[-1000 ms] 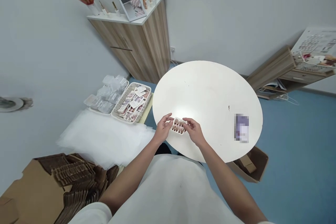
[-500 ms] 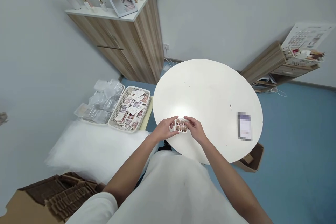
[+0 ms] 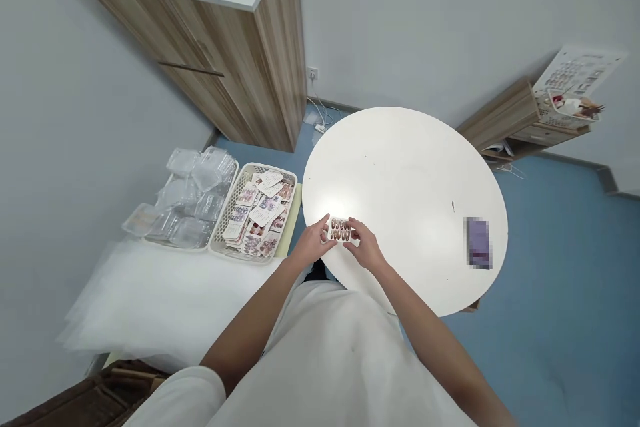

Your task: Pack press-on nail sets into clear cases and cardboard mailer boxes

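The grip of the left hand (image 3: 311, 243) and right hand (image 3: 367, 245) is clamped on opposite ends of the tray (image 3: 341, 229), over the counter (image 3: 415, 173) near its edge, where uneven lifting or a slip might spill nails (image 3: 341, 235).

I am finding no legible text; print on the cards (image 3: 267, 211) and wall-side board (image 3: 580, 72) is remaining too small.

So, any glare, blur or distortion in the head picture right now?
Head view: glare on the white table just beyond the nail tray; a purple item at the table's right is pixelated beyond recognition; the cabinet leans, likely wide-angle distortion; the poster, far right, is too soft to read.
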The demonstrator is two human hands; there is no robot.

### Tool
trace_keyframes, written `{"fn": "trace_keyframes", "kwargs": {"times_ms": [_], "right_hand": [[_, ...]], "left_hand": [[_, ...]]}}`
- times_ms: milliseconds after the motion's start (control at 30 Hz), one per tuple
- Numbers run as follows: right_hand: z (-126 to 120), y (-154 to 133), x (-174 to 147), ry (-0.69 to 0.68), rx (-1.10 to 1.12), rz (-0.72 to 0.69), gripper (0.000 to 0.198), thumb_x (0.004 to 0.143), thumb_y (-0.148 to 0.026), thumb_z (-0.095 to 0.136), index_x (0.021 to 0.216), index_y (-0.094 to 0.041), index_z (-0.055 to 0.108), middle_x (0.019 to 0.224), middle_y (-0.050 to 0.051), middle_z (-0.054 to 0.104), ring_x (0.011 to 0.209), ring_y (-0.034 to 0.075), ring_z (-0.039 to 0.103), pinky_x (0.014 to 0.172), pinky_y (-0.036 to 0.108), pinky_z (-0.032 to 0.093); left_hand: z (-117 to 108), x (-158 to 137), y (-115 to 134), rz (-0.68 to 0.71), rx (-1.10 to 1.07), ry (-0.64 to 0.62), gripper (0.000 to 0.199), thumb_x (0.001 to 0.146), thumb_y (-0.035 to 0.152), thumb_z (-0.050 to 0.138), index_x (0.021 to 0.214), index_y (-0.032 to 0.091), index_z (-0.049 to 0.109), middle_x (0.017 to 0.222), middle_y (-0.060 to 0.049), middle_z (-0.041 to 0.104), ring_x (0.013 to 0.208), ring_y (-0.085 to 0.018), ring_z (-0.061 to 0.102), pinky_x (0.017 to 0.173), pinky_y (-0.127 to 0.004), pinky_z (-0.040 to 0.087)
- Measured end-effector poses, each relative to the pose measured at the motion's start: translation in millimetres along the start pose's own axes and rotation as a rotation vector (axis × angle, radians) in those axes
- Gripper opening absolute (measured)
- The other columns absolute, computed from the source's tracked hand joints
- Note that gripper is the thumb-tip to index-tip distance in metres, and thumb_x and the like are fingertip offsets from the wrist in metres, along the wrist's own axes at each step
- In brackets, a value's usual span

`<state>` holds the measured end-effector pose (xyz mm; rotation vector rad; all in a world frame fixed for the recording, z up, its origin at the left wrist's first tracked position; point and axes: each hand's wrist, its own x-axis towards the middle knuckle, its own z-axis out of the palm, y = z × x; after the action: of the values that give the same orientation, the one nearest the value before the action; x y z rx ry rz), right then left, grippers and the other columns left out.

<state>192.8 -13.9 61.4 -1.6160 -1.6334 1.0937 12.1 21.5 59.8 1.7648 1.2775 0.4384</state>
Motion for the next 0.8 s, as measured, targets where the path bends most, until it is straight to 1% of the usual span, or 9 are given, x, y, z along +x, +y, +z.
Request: {"fn": "trace_keyframes", "kwargs": {"times_ms": [100,167,267,333,467,633,800], "right_hand": [[10,1,14,-0.034,-0.030,0.024,0.047,0.068,-0.017,0.056,0.114,-0.025,0.047,0.126,0.009,0.043,0.081,0.014,0.054,0.077,0.036,0.047],[15,2,23,-0.071,-0.058,0.020,0.046,0.068,-0.017,0.057,0.113,-0.024,0.048,0.125,0.009,0.043,0.090,0.017,0.054,0.080,0.037,0.046],[22,4,35,-0.129,-0.111,-0.014,0.045,0.068,-0.014,0.056,0.112,-0.023,0.049,0.124,0.009,0.044,0.108,0.020,0.046,0.089,0.038,0.040],[28,7,42,-0.160,-0.160,-0.023,0.044,0.069,-0.013,0.056,0.111,-0.021,0.050,0.122,0.009,0.045,0.114,0.020,0.041,0.093,0.039,0.037],[38,15,51,-0.201,-0.284,-0.010,0.045,0.068,-0.013,0.057,0.112,-0.019,0.050,0.123,0.010,0.045,0.113,0.022,0.041,0.093,0.039,0.036],[48,27,52,-0.207,-0.408,-0.037,0.046,0.070,-0.013,0.054,0.114,-0.022,0.049,0.123,0.008,0.045,0.111,0.023,0.041,0.090,0.039,0.037],[54,33,50,-0.185,-0.480,-0.073,0.044,0.072,-0.013,0.050,0.116,-0.023,0.049,0.127,0.008,0.041,0.107,0.025,0.042,0.087,0.039,0.037]], "left_hand": [[2,3,-10,-0.082,0.003,0.046,0.063,0.068,0.032,0.060,0.125,0.017,0.039,0.086,-0.002,0.059,0.064,-0.011,0.054,0.067,-0.026,0.045],[2,4,-16,-0.134,0.002,0.066,0.058,0.068,0.032,0.060,0.121,0.017,0.043,0.086,-0.003,0.060,0.065,-0.012,0.055,0.067,-0.026,0.046],[3,4,-23,-0.184,-0.007,0.096,0.057,0.067,0.032,0.061,0.119,0.016,0.045,0.089,-0.004,0.059,0.069,-0.013,0.055,0.068,-0.027,0.046],[4,5,-28,-0.206,0.001,0.121,0.058,0.066,0.032,0.062,0.119,0.016,0.044,0.092,-0.005,0.057,0.072,-0.014,0.055,0.069,-0.027,0.046],[9,9,-36,-0.223,0.052,0.147,0.056,0.065,0.030,0.062,0.117,0.017,0.044,0.094,-0.006,0.051,0.079,-0.016,0.053,0.072,-0.030,0.046],[14,13,-40,-0.223,0.086,0.071,0.052,0.067,0.026,0.059,0.116,0.016,0.043,0.095,-0.006,0.048,0.082,-0.017,0.052,0.076,-0.031,0.044],[16,12,-43,-0.252,0.105,0.045,0.059,0.070,0.027,0.055,0.124,0.014,0.035,0.103,-0.010,0.047,0.086,-0.018,0.053,0.079,-0.032,0.044]]}}
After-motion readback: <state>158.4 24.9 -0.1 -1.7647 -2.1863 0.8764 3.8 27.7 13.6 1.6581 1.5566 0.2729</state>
